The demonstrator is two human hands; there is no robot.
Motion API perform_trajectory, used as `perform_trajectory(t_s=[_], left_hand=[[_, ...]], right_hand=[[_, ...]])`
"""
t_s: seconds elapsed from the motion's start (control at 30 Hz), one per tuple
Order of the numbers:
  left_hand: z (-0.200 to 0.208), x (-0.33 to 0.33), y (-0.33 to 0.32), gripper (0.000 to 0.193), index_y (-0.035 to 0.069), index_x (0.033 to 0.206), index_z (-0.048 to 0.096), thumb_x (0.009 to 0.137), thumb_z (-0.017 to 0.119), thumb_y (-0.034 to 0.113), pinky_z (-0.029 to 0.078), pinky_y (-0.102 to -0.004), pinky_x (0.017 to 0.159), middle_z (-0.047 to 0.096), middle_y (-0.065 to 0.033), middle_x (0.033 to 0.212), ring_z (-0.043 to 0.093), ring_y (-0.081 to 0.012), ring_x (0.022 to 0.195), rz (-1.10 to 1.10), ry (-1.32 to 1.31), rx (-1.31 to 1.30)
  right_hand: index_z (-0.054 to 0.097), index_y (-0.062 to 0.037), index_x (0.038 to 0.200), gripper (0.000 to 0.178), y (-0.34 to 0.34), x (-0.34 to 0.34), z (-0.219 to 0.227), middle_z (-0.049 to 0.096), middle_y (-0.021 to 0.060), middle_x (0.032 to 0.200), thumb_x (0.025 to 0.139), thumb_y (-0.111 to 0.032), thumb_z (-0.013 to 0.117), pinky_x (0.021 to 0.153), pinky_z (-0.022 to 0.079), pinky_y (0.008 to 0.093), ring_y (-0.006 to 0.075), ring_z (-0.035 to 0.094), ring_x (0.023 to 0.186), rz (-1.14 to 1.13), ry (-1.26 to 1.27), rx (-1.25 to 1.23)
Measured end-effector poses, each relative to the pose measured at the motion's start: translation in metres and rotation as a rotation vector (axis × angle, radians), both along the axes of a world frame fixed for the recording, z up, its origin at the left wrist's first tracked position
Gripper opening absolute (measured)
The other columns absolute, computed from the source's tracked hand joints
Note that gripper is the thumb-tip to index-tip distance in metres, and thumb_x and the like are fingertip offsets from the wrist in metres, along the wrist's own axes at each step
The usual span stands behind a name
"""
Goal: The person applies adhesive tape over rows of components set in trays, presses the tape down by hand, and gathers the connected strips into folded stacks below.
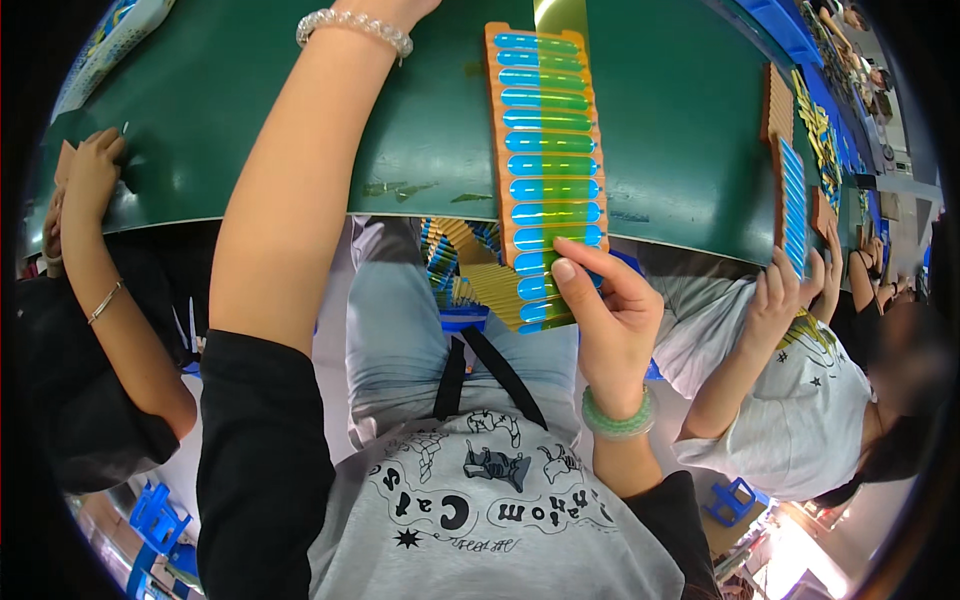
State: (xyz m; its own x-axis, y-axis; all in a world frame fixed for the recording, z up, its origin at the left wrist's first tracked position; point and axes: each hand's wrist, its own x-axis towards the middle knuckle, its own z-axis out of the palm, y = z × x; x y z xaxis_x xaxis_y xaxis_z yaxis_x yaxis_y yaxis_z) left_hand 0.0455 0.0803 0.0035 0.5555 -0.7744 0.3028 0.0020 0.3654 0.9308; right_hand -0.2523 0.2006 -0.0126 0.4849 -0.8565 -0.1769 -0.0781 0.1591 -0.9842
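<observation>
An orange-brown grooved tray lies on the green table, its near end at the table's edge. Slim blue tubes sit crosswise in its grooves, one below another. Lengthwise over them runs a clear yellow tape, which continues past the tray's far end. At the near end, my right hand pinches the taped row of blue tubes between thumb and index finger. The lowest tubes hang past the tray there. My left arm reaches far forward; only the back part of my left hand shows at the top edge, fingers cut off.
Below the table edge, a blue container holds taped gold-and-blue strips at my lap. To the right, a co-worker's hands hold a similar blue-filled tray. Another person's hand rests at the left. A blue stool stands behind.
</observation>
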Motion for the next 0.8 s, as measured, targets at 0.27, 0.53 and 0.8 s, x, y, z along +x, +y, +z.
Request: perform_trajectory(t_s=[0.27, 0.53, 0.8], left_hand=[[-0.0057, 0.0017, -0.0009, 0.017, 0.001, 0.091, 0.071, 0.085, 0.067, 0.017, 0.042, -0.0234, 0.075, 0.067, -0.0013, 0.086, 0.056, -0.0092, 0.081, -0.024, -0.002, 0.035], [-0.0025, 0.0002, 0.0018, 0.016, 0.004, 0.089, 0.071, 0.085, 0.068, 0.019, 0.038, -0.0224, 0.068, 0.063, 0.0019, 0.08, 0.05, -0.0074, 0.074, -0.012, 0.011, 0.075], [0.0, -0.0007, 0.0039, 0.016, 0.006, 0.087, 0.07, 0.086, 0.069, 0.021, 0.034, -0.0202, 0.059, 0.06, 0.0042, 0.077, 0.045, -0.0042, 0.067, -0.038, 0.053, 0.104]], right_hand=[[0.068, 0.0021, 0.111, 0.024, 0.0015, 0.0008, 0.0039, 0.069, 0.0069, 0.099, 0.088, 0.0, 0.067, 0.075, 0.048, 0.019, 0.006, 0.06, 0.086, 0.003, 0.015, -0.028], [0.068, 0.0024, 0.11, 0.023, 0.0, 0.0017, 0.0056, 0.069, 0.0057, 0.098, 0.087, -0.001, 0.068, 0.073, 0.048, 0.0188, 0.005, 0.059, 0.084, 0.014, 0.023, -0.029], [0.069, 0.0024, 0.109, 0.023, -0.0006, 0.0022, 0.0081, 0.069, 0.0055, 0.097, 0.087, 0.0, 0.068, 0.074, 0.049, 0.0192, 0.0053, 0.06, 0.083, 0.018, 0.07, -0.023]])
